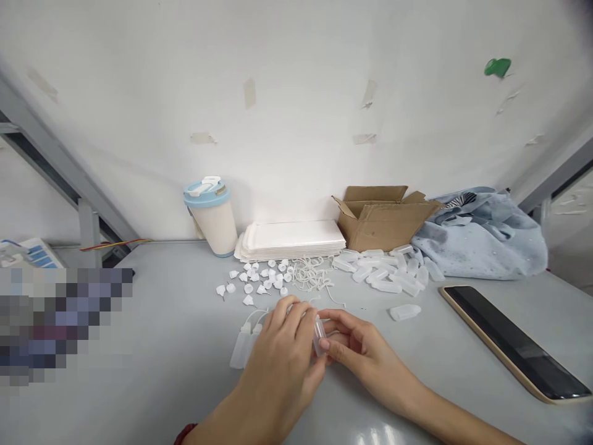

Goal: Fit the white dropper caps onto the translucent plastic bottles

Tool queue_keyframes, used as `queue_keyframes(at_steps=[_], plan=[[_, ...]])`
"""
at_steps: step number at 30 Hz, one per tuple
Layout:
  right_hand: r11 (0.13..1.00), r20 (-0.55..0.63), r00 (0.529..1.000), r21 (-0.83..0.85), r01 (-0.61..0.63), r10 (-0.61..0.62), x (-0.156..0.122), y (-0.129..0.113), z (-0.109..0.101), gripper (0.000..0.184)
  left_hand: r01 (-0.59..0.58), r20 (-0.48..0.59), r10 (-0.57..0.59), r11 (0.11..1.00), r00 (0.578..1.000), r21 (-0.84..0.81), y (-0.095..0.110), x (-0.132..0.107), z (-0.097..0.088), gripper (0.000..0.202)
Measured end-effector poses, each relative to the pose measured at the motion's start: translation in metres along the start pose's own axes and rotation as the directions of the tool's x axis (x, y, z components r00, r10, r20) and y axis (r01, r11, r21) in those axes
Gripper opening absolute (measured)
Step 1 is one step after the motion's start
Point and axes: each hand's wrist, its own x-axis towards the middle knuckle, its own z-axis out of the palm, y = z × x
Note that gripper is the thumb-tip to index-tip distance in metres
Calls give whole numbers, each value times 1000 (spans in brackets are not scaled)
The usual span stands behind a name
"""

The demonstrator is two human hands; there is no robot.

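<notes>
A small translucent plastic bottle point(319, 337) stands nearly upright between my two hands. My left hand point(285, 355) closes around its left side and top, its fingers bent over the neck, which they hide. From the right, my right hand point(359, 343) pinches the bottle's body between thumb and fingers. Partly behind my left hand lie bottles with string loops point(239, 347). Beyond my hands are several small white caps point(264, 285) with pointed tips and a tangle of thin white strings point(312, 275). A single loose bottle point(405, 312) lies to the right, in front of a pile of similar bottles point(384, 272).
Against the wall stand a cream tumbler with a blue lid point(213, 219), a stack of white flat packs point(294, 238) and an open cardboard box point(386, 222). Light blue cloth point(491, 241) lies right of the box. A phone point(514, 340) rests at the right.
</notes>
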Motion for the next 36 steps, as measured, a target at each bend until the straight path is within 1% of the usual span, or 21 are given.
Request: queue_keyframes(at_steps=[2, 5, 7, 9, 12, 15, 18, 21, 23, 25, 36], plan=[[996, 12, 1000, -88, 11, -10, 0, 1, -1, 32, 46, 90, -39, 996, 995, -76, -6, 1, -6, 31], [961, 45, 997, -265, 75, -66, -1, 3, -2, 29, 85, 228, -51, 986, 972, -145, -17, 2, -17, 38], [924, 77, 990, -358, 137, -117, -2, 2, -3, 32, 101, 288, -56, 984, 956, -145, -23, 1, -23, 40], [888, 121, 982, -422, 183, -144, -3, 1, -2, 37, 117, 336, -72, 986, 939, -117, -28, -1, -27, 38], [843, 202, 969, -488, 225, -142, -7, -4, -2, 47, 149, 400, -108, 986, 910, -72, -32, -3, -30, 33], [812, 297, 945, -514, 278, -136, -10, -7, -1, 53, 193, 446, -156, 980, 881, -40, -32, -3, -33, 32], [784, 371, 924, -544, 299, -95, -11, -7, -1, 56, 236, 514, -194, 972, 836, -17, -30, -2, -37, 28], [760, 396, 917, -579, 296, -55, -12, -5, -2, 58, 262, 581, -202, 965, 789, -20, -28, 0, -41, 32], [750, 397, 917, -595, 288, -36, -13, -5, -2, 57, 271, 603, -208, 962, 771, -16, -26, 2, -42, 34], [747, 399, 917, -604, 280, -21, -13, -5, -1, 57, 277, 610, -211, 961, 764, -13, -26, 2, -42, 35], [733, 400, 917, -622, 275, -5, -12, -7, -1, 58, 256, 590, -191, 966, 784, -26, -28, -2, -37, 36]])
